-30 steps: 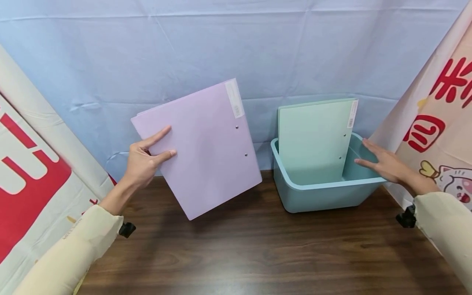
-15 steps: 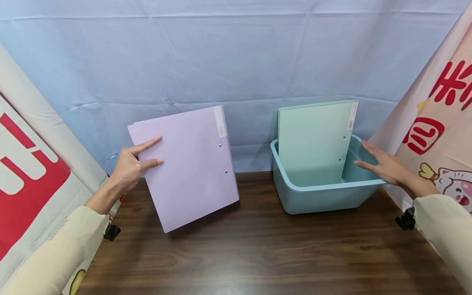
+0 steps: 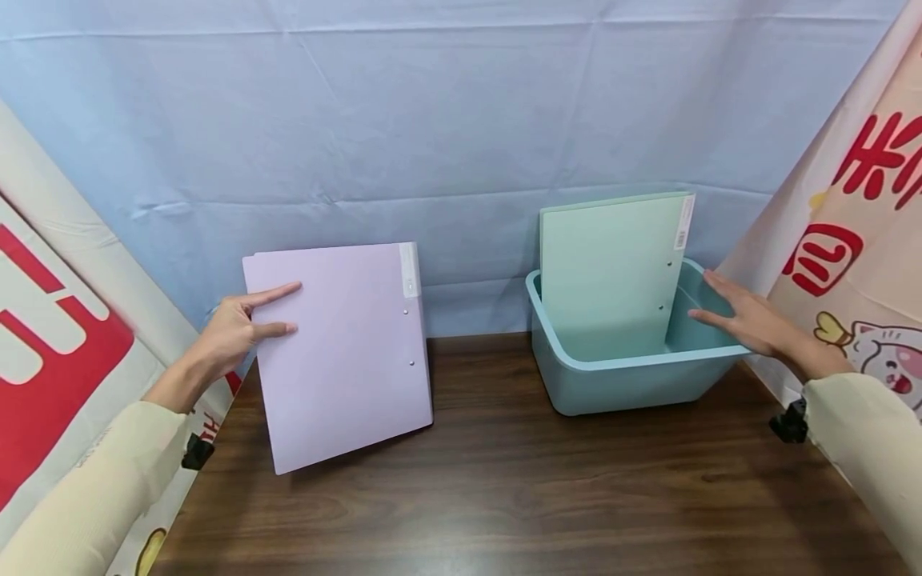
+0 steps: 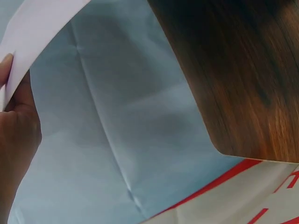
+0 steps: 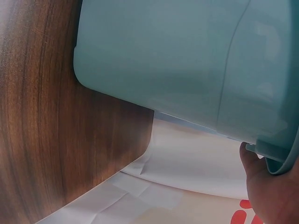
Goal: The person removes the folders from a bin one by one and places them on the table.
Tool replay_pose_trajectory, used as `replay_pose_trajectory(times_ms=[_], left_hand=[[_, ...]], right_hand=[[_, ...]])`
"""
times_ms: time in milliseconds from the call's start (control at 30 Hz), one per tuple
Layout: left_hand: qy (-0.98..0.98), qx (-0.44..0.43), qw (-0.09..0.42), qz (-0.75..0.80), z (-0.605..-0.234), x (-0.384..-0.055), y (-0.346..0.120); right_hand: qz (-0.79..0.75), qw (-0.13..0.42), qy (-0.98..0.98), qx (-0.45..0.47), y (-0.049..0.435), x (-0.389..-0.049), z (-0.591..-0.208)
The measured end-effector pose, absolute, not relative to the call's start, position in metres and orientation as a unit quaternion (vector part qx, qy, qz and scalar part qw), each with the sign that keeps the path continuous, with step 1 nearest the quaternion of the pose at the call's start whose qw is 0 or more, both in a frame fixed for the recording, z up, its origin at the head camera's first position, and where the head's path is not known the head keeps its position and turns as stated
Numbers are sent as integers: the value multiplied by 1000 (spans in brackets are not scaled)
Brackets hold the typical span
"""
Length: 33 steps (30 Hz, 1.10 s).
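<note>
My left hand [image 3: 234, 330] pinches the left edge of a lilac file folder [image 3: 346, 360], thumb and index finger lying on its front face. The folder stands almost upright over the table at the left, its white label at the upper right corner. In the left wrist view, the hand [image 4: 16, 126] and a strip of the folder [image 4: 35, 30] show at the left side. At the right, my right hand [image 3: 752, 320] grips the right rim of a blue-green plastic bin [image 3: 634, 384]. A mint-green file folder [image 3: 612, 276] stands upright inside the bin's left part.
The dark wood table [image 3: 475, 496] runs beneath everything. Behind it hangs a pale blue cloth [image 3: 432, 120]. Printed cloths border the left side [image 3: 58, 360] and the right side [image 3: 857, 240].
My left hand has moved the lilac folder left and downward, and the folder has turned from a strong tilt to nearly upright. The right hand and the bin have stayed in place.
</note>
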State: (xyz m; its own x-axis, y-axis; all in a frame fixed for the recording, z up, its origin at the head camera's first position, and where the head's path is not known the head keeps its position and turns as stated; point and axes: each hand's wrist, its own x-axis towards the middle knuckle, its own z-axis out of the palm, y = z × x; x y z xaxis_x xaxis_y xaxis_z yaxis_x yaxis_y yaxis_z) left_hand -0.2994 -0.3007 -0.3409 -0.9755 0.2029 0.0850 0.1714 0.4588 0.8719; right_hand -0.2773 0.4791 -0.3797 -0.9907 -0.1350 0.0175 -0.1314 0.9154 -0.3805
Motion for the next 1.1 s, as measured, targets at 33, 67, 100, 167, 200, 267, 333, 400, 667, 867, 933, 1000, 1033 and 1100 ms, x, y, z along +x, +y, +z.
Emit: replay_pose_trajectory(times_ms=[33, 67, 100, 167, 200, 267, 333, 400, 667, 867, 933, 1000, 1033, 1100], left_hand=[[849, 107, 24, 517, -342, -301, -303], [845, 105, 30, 524, -343, -302, -305], [842, 103, 37, 529, -344, -304, -306], [836, 97, 50, 538, -346, -307, -310], [836, 93, 56, 538, -347, -308, -312], [843, 87, 62, 527, -350, -310, -317], [853, 80, 66, 511, -353, -311, -321], [862, 77, 67, 497, -355, -313, -326], [882, 87, 61, 459, -366, -322, -345], [885, 82, 67, 453, -382, -327, -363], [882, 75, 71, 459, -387, -328, -367], [882, 72, 71, 461, -391, -327, -370], [880, 70, 71, 464, -392, -327, -371], [879, 66, 74, 467, -395, -326, -373]], right_hand=[[-195, 4, 978, -68, 479, -277, -379], [-194, 4, 979, -67, 479, -277, -380], [-193, 4, 979, -65, 479, -277, -379], [-193, 4, 979, -64, 479, -277, -379], [-193, 4, 979, -65, 480, -277, -378], [-194, 3, 979, -65, 479, -277, -378], [-194, 2, 979, -68, 479, -277, -377], [-195, -1, 978, -70, 479, -277, -377], [-200, 3, 977, -69, 478, -275, -378], [-199, 18, 978, -57, 477, -275, -376], [-197, 18, 979, -57, 476, -275, -376], [-196, 18, 979, -56, 476, -275, -376], [-195, 18, 979, -55, 476, -275, -376], [-193, 19, 980, -53, 477, -275, -377]])
